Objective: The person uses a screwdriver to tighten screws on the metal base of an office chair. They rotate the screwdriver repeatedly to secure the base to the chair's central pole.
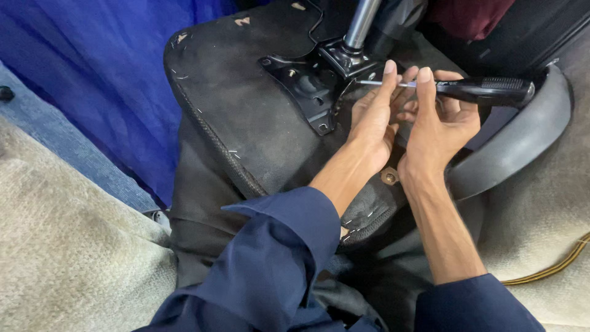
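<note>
An upturned office chair seat (246,117) with a dark fabric underside lies before me. A black metal mounting plate (307,92) with a shiny gas cylinder (359,24) is bolted to it. My right hand (439,123) holds a screwdriver (485,89) with a black handle, its shaft pointing left toward the plate. My left hand (375,117) steadies the thin metal shaft near its tip with the fingertips. A small brass-coloured nut (389,177) sits on the seat just below my wrists.
A grey curved armrest (522,141) arcs at the right. Blue cloth (104,74) hangs at the upper left. Beige carpet (67,246) covers the floor at left and right. A dark red item (470,15) lies at the top.
</note>
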